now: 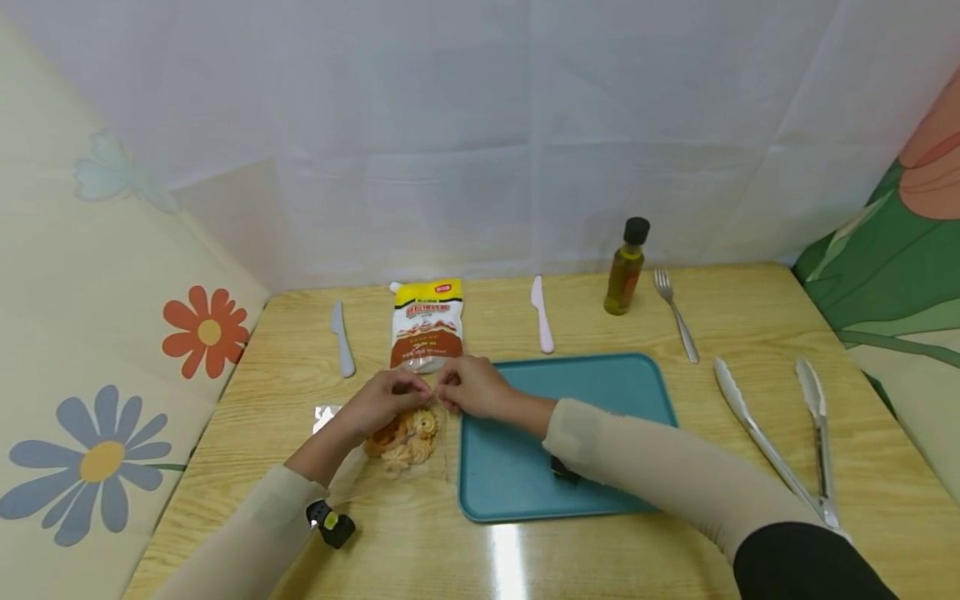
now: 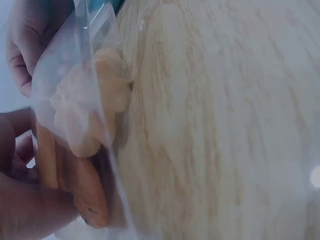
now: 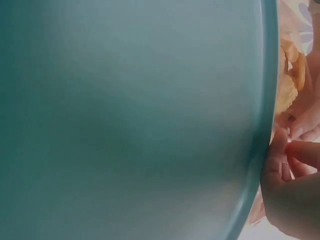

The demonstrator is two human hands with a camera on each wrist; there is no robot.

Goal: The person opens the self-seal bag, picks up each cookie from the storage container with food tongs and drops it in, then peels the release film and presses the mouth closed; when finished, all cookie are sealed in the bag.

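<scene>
A clear plastic bag of cookies (image 1: 408, 446) lies on the table, left of the teal tray (image 1: 525, 492). My left hand (image 1: 384, 402) pinches the bag's upper edge from the left. Close beside it, my right hand (image 1: 474, 387) pinches the same edge, its fingertips nearly meeting the left ones. In the left wrist view, pale flower-shaped cookies (image 2: 75, 107) and browner ones (image 2: 82, 187) show through the film. The right wrist view has the right hand (image 3: 292, 192) at the tray's rim, with cookies (image 3: 287, 92) beyond. The exact spot pinched is hidden by the fingers.
Behind the hands lies a yellow, white and brown pouch (image 1: 427, 325). A grey knife (image 1: 342, 340), a pink knife (image 1: 542, 315), an oil bottle (image 1: 626, 271) and a fork (image 1: 677, 315) stand or lie along the back. Metal tongs (image 1: 772, 446) are at the right.
</scene>
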